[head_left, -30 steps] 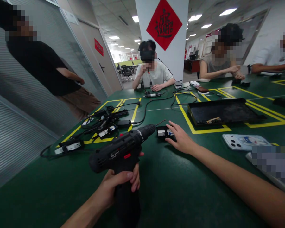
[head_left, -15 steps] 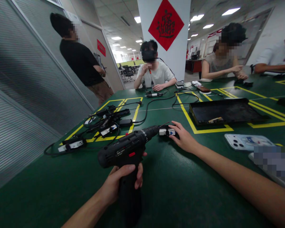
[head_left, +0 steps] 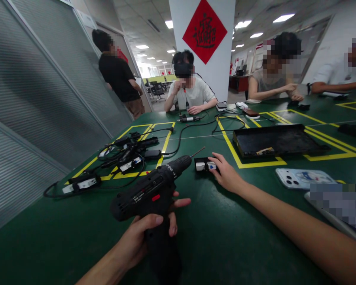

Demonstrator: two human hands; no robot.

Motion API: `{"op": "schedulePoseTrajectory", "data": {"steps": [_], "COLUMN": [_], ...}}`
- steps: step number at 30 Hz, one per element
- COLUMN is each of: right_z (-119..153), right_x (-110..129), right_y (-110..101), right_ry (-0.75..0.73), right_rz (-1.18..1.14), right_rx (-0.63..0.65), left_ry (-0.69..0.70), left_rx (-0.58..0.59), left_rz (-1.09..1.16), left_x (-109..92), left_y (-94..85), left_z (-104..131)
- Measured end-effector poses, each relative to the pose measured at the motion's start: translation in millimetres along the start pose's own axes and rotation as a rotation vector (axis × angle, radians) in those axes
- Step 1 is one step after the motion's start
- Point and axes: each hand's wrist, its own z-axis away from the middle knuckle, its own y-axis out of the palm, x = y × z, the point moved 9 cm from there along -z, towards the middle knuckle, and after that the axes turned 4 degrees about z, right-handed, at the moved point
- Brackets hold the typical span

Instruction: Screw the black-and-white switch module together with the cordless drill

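Observation:
My left hand (head_left: 154, 227) is wrapped round the grip of a black cordless drill (head_left: 148, 190), with the index finger stretched out past the handle. The drill is tilted, and its long thin bit (head_left: 198, 151) points up and to the right, apart from anything else. My right hand (head_left: 227, 172) grips the right end of a small black box-like part with white labels (head_left: 201, 166), which lies on the green table (head_left: 213, 221). The thumb is in front of the part and the fingers are over its back; they partly cover it.
A heap of black cables and adapters (head_left: 130, 152) lies to the left. A black tray (head_left: 273, 142) stands at the right within yellow tape. Nearer are a phone in a light case (head_left: 302, 178) and a pixelated device (head_left: 338, 206). Several people are around the table's far side.
The drill has dropped and swung left, and its bit has come away from the black part. My left index finger has straightened. The right hand stays on the part.

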Motion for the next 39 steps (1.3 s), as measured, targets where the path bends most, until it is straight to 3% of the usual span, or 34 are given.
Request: {"op": "schedulePoseTrajectory", "data": {"steps": [21, 39], "right_z": [-0.3, -0.5], "right_x": [-2.3, -2.9], "right_y": [-4.5, -5.1], "right_ry": [0.057, 0.07], "right_rz": [0.008, 0.017], "right_rx": [-0.012, -0.006], "left_ry": [0.018, -0.004], "left_rx": [0.008, -0.023], "left_rz": [-0.136, -0.108], "left_x": [-1.9, 3.9], "left_y": [9.2, -0.7], "left_z": [1.7, 3.0]}}
